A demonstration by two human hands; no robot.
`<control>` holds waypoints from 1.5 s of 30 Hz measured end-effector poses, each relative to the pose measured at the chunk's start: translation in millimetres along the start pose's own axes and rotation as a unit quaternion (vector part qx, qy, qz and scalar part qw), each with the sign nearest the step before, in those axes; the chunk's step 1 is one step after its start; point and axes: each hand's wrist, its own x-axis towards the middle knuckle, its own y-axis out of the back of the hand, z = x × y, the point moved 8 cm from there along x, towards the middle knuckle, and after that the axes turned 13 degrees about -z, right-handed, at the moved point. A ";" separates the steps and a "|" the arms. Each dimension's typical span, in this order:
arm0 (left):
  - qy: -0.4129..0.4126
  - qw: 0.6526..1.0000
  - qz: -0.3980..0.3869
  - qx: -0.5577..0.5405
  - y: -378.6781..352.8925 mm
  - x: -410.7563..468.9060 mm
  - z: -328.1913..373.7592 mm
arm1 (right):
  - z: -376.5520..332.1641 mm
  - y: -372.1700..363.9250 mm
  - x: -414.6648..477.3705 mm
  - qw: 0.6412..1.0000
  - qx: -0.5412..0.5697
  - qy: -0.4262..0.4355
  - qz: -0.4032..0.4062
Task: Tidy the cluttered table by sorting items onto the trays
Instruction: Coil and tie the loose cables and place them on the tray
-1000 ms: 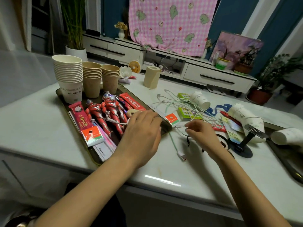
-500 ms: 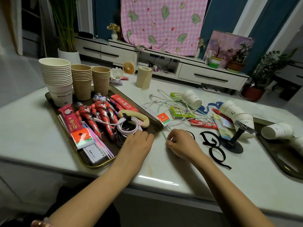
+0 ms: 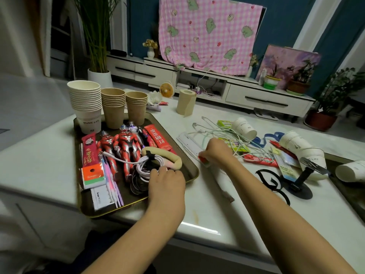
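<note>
A dark tray with a gold rim (image 3: 138, 207) at the left holds stacked paper cups (image 3: 85, 101), red toy figures (image 3: 126, 144), red packets, a beige padded band (image 3: 167, 155) and a coiled white cable (image 3: 146, 167). My left hand (image 3: 166, 183) rests at the tray's near right corner, fingertips touching the coiled cable. Right of the tray, my right hand (image 3: 216, 153) pinches the near end of a white ruler (image 3: 187, 141) at its red and white label. The ruler lies on the table beside the tray's right rim.
A tangle of white cables (image 3: 217, 133), green boxes, red packets and overturned paper cups (image 3: 302, 149) litter the table's right half. A black phone stand (image 3: 302, 180) and black strap (image 3: 270, 181) lie nearer. A second dark tray (image 3: 347, 186) sits at the right edge. A tape roll (image 3: 186, 102) stands behind.
My left hand laid the coiled cable in the tray, drew back, and now touches it again. My right hand moved away from the table's front to the ruler's labelled end.
</note>
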 end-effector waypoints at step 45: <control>-0.035 0.764 -0.101 -0.637 -11.8 13.4 23.4 | -3.3 -20.3 -130.8 0.931 0.318 0.123 -0.129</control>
